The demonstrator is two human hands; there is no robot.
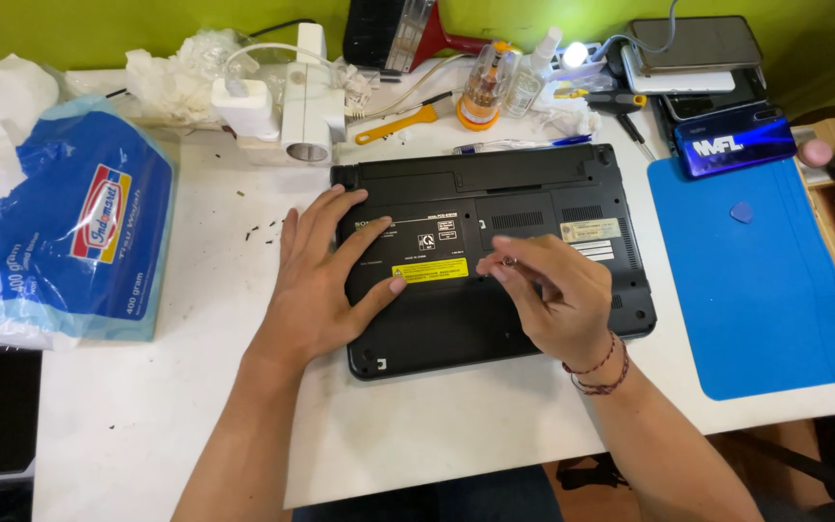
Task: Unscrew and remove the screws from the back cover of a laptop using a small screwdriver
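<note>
A black laptop (543,184) lies upside down on the white table (205,406), its underside showing stickers and vents. My left hand (316,280) rests flat on the laptop's left part, fingers spread, thumb near a yellow sticker (430,270). My right hand (553,295) hovers over the middle of the underside, its fingertips pinched on a small metal piece (508,261), probably a screw.
A blue work mat (756,290) with a blue pick (742,212) lies right of the laptop. A blue and white tissue pack (70,232) sits at left. A white power adapter (292,111), screwdrivers (398,124), small bottles and stacked phones (698,58) crowd the back edge.
</note>
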